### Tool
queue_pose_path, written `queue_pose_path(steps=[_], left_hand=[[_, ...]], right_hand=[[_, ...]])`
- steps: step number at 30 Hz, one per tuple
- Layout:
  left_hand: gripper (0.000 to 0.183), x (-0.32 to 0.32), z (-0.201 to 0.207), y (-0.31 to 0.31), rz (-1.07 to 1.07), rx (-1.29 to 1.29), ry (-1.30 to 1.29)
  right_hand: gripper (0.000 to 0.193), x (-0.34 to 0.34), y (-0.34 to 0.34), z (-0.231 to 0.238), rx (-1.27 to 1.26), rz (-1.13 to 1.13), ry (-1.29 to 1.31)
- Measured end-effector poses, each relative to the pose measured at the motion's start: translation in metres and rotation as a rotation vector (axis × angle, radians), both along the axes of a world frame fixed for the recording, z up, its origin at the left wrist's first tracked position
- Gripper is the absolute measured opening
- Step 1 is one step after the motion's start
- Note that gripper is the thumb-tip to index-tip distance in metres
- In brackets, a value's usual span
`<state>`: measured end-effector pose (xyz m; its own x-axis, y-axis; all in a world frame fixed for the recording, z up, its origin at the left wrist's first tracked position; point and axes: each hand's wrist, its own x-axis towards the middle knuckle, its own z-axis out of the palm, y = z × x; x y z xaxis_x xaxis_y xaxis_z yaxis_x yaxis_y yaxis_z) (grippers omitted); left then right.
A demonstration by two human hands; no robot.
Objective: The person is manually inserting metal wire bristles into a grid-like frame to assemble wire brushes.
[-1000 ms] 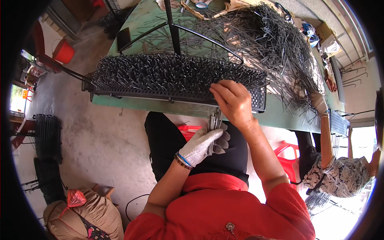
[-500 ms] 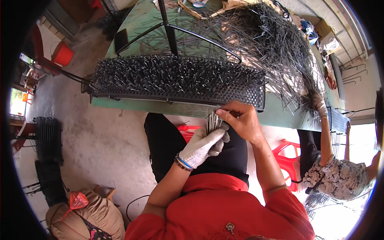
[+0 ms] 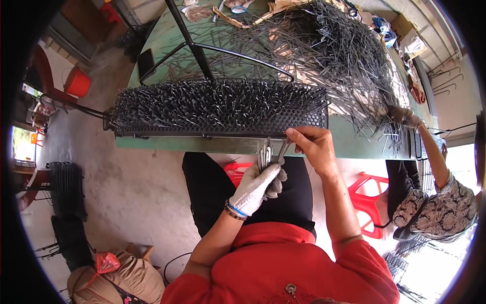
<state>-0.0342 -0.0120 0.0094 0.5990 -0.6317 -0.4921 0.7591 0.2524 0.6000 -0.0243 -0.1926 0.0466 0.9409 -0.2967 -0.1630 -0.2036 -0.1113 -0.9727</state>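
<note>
My left hand (image 3: 254, 191), in a white knitted glove, is closed round a bundle of thin metal rods (image 3: 265, 156) that points upward above my lap. To its right my bare right hand (image 3: 318, 151) pinches the upper end of a dark thin rod (image 3: 284, 148) between thumb and forefinger. That rod leans away from the bundle, its lower end close to the left glove. Just beyond my hands stands a black perforated metal rack (image 3: 318, 117), densely filled with short upright dark rods (image 3: 202, 109); open holes show at its right end.
The green table (image 3: 167, 144) carries a large heap of loose dark rods (image 3: 349, 50) at the back right. A co-worker's gloved hand (image 3: 403, 116) reaches into that heap. Black bars (image 3: 200, 58) rise behind the rack. A red stool (image 3: 365, 197) and a stuffed brown sack (image 3: 134, 273) stand below.
My right hand has shifted slightly right, and a rod now slants between it and the bundle. My left hand stays closed on the bundle. The co-worker's arm has moved, and the view has shifted.
</note>
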Motion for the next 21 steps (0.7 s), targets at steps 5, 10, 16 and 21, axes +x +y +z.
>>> queue_pose_path(steps=[5,10,16,21], left_hand=[[0.020,0.002,0.002,0.000,0.034,0.019,-0.010],[0.019,0.002,-0.001,0.003,0.060,0.020,0.009],[0.019,0.000,0.000,0.004,0.050,0.012,0.001],[0.020,0.000,-0.001,0.006,0.044,-0.006,0.020]], right_hand=[[0.017,0.007,-0.008,0.009,0.034,-0.044,-0.144],[0.015,0.022,-0.009,0.029,-0.054,-0.102,-0.340],[0.009,0.042,-0.001,0.026,-0.509,0.107,-0.623],[0.009,0.047,-0.001,0.018,-0.527,0.146,-0.642]])
